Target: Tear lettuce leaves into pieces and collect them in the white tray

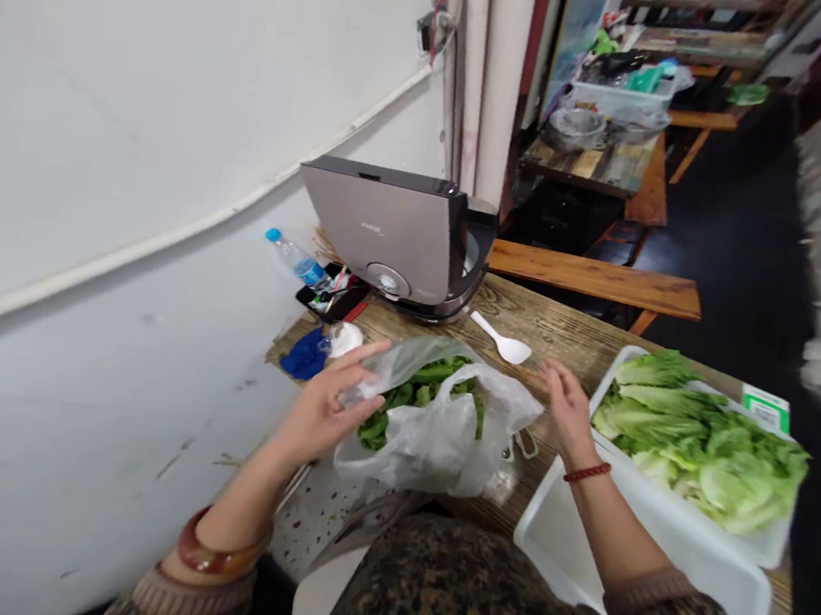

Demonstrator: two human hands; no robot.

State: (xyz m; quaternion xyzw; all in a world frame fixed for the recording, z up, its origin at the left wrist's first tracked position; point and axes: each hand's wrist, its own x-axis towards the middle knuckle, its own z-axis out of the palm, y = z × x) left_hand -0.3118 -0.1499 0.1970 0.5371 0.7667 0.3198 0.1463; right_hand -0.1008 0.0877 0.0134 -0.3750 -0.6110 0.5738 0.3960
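A thin, whitish plastic bag [430, 441] stands on the wooden table in front of me, its mouth spread. Inside it lie dark green leafy vegetables [427, 380]. My left hand [329, 403] is at the bag's left rim, with the clear film between thumb and fingers. Just off the bag's right side is my right hand [565, 409], its fingers stretched out and nothing visible in them. A white rice paddle [501, 340] lies flat behind the bag. To the right, a white tray [607, 379] holds pale green lettuce [710, 443].
A second white tray [651, 551] sits below my right forearm. Behind the bag stands a large grey appliance [390, 234] with its lid raised. Left of it are a water bottle [296, 257] and a blue cloth-like item [305, 354]. A wooden bench [596, 279] stands beyond the table.
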